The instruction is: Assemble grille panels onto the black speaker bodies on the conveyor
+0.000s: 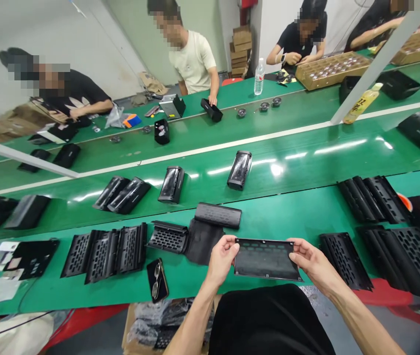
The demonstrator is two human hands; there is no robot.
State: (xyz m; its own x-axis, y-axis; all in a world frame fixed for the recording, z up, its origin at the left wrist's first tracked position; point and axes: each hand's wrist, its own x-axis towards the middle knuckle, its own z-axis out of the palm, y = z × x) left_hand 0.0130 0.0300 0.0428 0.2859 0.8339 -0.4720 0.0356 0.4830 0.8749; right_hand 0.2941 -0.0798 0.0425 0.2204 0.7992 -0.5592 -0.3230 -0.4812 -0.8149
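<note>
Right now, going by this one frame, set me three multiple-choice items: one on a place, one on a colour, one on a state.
1. Where do the glasses lie?
A. on a dark case at the table's near edge, left of the person's left hand
B. beside the water bottle
C. on the far cardboard tray

2. What colour is the work surface?
A. grey
B. green
C. white

3. How is the flat black panel held?
A. lying untouched on the table
B. pinched in one hand only
C. gripped at both ends by the left hand and right hand

Answers:
A, the glasses rest on the dark case near the front edge.
B, the belt and table are green.
C, a hand grips each end.
</note>
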